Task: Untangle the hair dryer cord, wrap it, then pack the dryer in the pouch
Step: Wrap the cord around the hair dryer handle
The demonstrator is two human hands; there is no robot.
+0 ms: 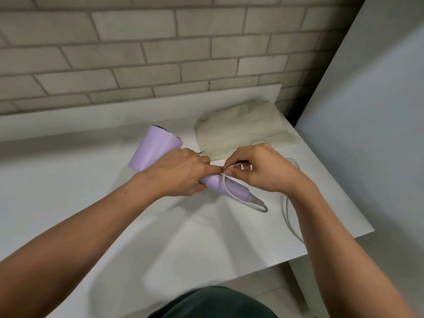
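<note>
**— Where's the dryer?**
— Mid-table (91, 180): the lilac hair dryer (156, 148), barrel pointing to ten o'clock, with the left hand (179, 173) wrapped round its handle. The right hand (259, 171) pinches the white cord (226, 187) where one turn crosses the handle.

**— Any advice?**
— I'd lay each turn snug beside the previous one, feeding slack from four o'clock. The cream pouch (241, 131) lies at one o'clock.

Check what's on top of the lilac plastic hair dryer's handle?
A thin white cord crosses it, pinched by the right-hand grip. The left-hand grip wraps the upper handle, hiding whatever lies beneath.
</note>
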